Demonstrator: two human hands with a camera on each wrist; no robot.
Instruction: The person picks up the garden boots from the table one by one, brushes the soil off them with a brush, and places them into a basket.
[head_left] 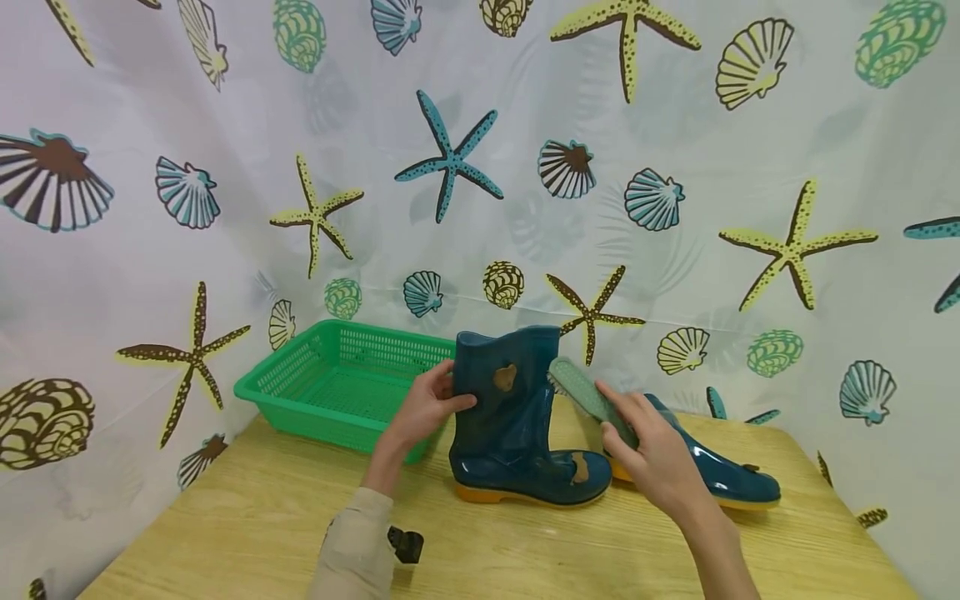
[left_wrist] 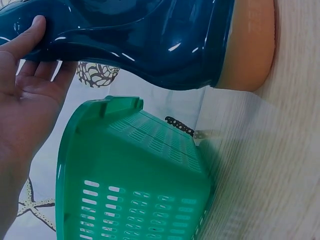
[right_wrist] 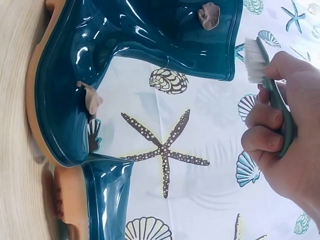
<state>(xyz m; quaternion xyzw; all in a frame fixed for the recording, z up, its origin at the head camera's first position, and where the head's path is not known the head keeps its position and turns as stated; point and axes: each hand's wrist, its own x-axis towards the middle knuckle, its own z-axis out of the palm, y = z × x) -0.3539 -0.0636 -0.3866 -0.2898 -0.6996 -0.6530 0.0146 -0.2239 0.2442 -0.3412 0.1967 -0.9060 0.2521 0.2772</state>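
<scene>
Nearest us, our left hand (head_left: 427, 408) grips the upright boot's (head_left: 517, 433) shaft, steadying it mid-tabletop (head_left: 247, 533) beside the green basket (head_left: 330, 383). Our right hand's (head_left: 652, 454) fingers clasp a brush (head_left: 588, 396), bristles poised near its mud spots.

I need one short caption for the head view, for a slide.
Left hand steadies upright blue boot; right hand holds brush beside it.

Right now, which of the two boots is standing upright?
The boot gripped at its shaft by the left hand stands upright beside the green basket. The other boot lies tipped over behind the right hand.
</scene>
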